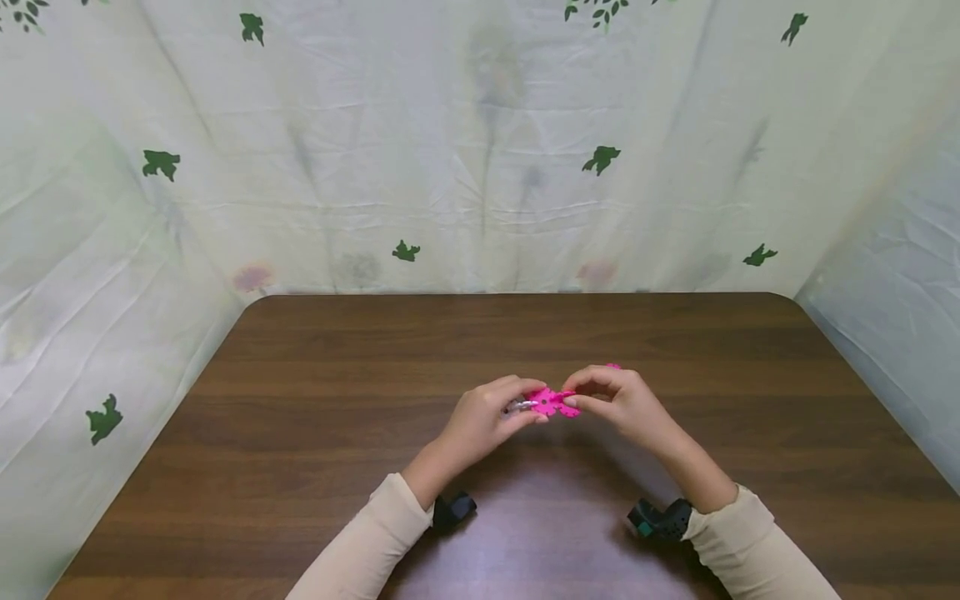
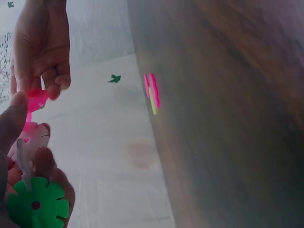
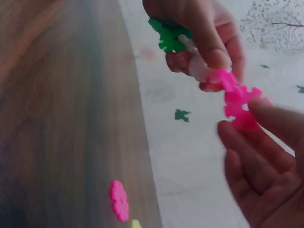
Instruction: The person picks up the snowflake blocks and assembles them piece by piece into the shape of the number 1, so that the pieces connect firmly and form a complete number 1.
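Note:
Between my hands is a short chain of notched, flower-shaped plastic discs. My left hand (image 1: 480,417) holds its left part: a green disc (image 2: 38,204), then clear or whitish discs (image 2: 37,145) partly covered by the fingers. At the right end of the chain are bright pink pieces (image 1: 546,402), one joined to the whitish part. My right hand (image 1: 630,408) pinches the outer pink disc (image 3: 241,107) between thumb and fingertips. Both hands are raised above the table. How deep the slots sit in each other is hidden by the fingers.
Loose pink discs (image 2: 156,90) and a yellow one (image 2: 152,100) lie on the brown wooden table (image 1: 375,358), mostly hidden behind the right hand in the head view. A white cloth (image 1: 450,167) with green leaf-like prints hangs behind the table.

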`<action>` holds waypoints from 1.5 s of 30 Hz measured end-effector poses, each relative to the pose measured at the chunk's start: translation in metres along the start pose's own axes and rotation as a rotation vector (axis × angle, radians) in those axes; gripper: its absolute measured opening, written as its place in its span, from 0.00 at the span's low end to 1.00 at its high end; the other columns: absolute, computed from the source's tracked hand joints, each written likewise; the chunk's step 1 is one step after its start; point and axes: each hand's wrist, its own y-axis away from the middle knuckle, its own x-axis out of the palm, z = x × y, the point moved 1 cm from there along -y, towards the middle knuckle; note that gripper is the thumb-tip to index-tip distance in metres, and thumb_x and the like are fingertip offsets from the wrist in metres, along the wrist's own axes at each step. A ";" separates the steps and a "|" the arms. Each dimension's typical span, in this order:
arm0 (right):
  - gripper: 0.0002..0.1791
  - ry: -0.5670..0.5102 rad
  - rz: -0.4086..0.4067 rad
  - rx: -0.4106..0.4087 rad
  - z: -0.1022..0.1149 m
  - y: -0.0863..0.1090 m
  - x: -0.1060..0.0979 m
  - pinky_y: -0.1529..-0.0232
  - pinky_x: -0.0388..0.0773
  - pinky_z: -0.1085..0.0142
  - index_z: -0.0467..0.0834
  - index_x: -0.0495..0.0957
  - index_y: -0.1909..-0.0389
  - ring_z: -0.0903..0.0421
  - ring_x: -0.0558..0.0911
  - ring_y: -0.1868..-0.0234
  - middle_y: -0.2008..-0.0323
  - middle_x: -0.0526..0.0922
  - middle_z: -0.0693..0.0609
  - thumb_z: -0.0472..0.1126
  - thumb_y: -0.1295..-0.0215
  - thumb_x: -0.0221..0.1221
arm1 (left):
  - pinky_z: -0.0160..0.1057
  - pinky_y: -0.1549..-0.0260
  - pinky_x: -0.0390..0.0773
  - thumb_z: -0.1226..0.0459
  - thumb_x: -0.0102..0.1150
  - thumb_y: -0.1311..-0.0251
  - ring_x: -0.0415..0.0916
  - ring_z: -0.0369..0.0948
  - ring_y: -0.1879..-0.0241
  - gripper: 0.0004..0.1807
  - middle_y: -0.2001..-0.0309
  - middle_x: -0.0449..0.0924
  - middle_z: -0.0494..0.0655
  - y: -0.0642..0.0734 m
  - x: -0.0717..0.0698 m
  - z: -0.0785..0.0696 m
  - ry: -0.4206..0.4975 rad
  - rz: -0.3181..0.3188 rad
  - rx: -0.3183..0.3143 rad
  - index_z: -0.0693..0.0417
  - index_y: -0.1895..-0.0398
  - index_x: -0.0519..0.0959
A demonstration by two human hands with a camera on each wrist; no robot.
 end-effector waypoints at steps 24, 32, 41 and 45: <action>0.07 -0.104 -0.044 0.213 -0.005 0.000 0.014 0.71 0.77 0.60 0.34 0.77 0.65 0.45 0.79 0.73 0.71 0.79 0.44 0.30 0.45 0.60 | 0.35 0.64 0.70 0.58 0.66 0.52 0.73 0.35 0.62 0.23 0.58 0.78 0.42 0.001 0.004 0.001 -0.124 0.043 0.053 0.54 0.51 0.76; 0.10 -0.282 -0.072 0.312 0.000 0.000 0.023 0.64 0.76 0.55 0.28 0.74 0.63 0.51 0.81 0.70 0.69 0.79 0.40 0.31 0.43 0.58 | 0.30 0.66 0.71 0.58 0.68 0.54 0.72 0.35 0.65 0.21 0.62 0.78 0.39 0.003 0.006 -0.001 -0.142 0.002 0.044 0.52 0.54 0.76; 0.12 -0.296 -0.068 0.339 0.001 0.001 0.023 0.63 0.76 0.59 0.28 0.74 0.60 0.55 0.80 0.68 0.66 0.79 0.41 0.33 0.41 0.58 | 0.29 0.70 0.71 0.58 0.68 0.54 0.71 0.35 0.69 0.20 0.65 0.79 0.39 0.003 0.007 0.001 -0.142 -0.042 0.069 0.53 0.57 0.78; 0.13 -0.251 -0.098 0.266 -0.002 0.001 0.014 0.65 0.76 0.60 0.30 0.73 0.57 0.49 0.80 0.64 0.63 0.78 0.40 0.32 0.42 0.58 | 0.29 0.71 0.70 0.57 0.67 0.54 0.71 0.34 0.69 0.20 0.65 0.79 0.39 0.004 0.006 0.003 -0.153 -0.041 0.064 0.52 0.56 0.78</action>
